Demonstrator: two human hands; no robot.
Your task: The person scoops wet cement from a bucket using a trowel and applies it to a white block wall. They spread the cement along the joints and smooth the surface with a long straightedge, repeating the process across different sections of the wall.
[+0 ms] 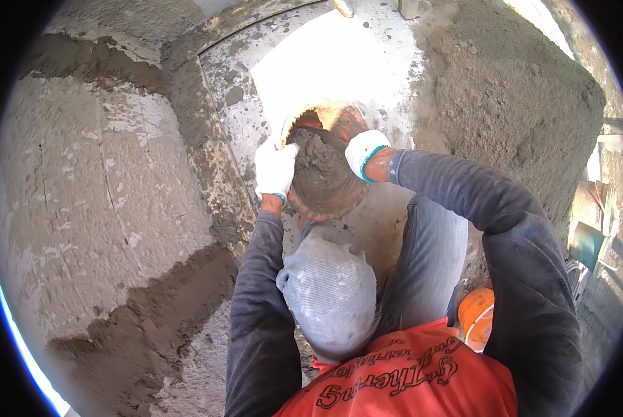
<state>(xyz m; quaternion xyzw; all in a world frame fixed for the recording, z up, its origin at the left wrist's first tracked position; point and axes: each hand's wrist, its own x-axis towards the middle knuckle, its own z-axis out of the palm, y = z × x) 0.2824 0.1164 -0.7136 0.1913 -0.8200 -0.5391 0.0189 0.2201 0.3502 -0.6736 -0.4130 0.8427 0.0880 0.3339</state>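
A round bucket (334,208) with reddish, mortar-smeared sides stands between my knees. Thick wet grey mortar (318,163) is heaped inside it. My left hand (275,168), in a white knit glove, grips the bucket's left rim, the thumb toward the mortar. On the opposite side my right hand (366,154), in a matching glove with a teal cuff, is closed at the right rim; its fingertips are hidden. Strong sunlight washes out the far edge of the bucket.
A big mound of grey mortar mix (513,90) rises at the right. On the left stands a rough wall surface (103,181) with wet mortar bands (159,313). An orange bucket (475,313) sits beside my right leg. Speckled board (235,90) lies beyond.
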